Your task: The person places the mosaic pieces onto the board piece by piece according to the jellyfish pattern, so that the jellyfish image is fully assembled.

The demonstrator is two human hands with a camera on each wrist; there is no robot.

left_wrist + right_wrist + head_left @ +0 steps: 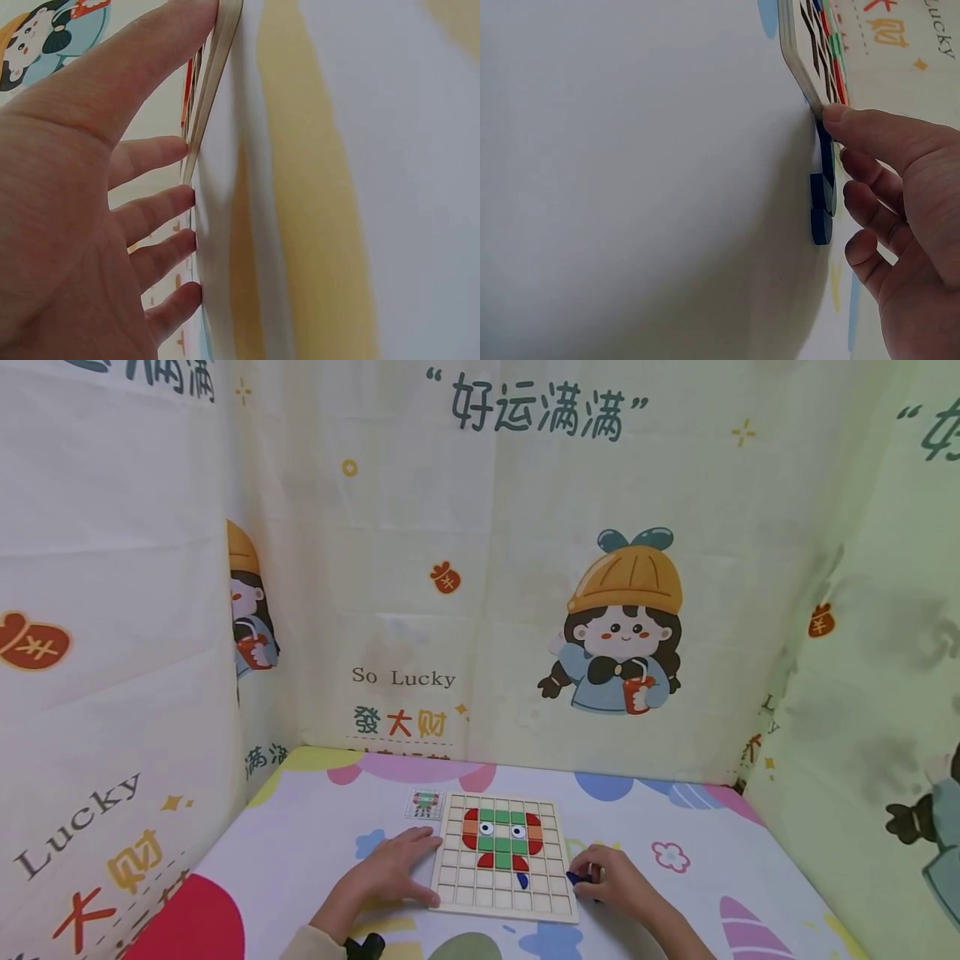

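A square wooden grid board [465, 897] lies on the table, with red, green, orange and white eye tiles forming a figure. One dark blue leaf-shaped piece [522, 881] sits low in the grid. My left hand [393, 864] spreads along the board's left edge, its thumb [150, 52] touching the rim in the left wrist view. Beside the right edge, my right hand [611, 881] pinches a dark blue piece [826, 154] between thumb and fingers. Further blue pieces [821, 226] are next to that hand.
A small pattern card [425, 804] lies beyond the left hand, against the board's upper left. The table [645, 810] has a colourful printed cover. Printed cloth walls [510, 610] stand around the back and both sides.
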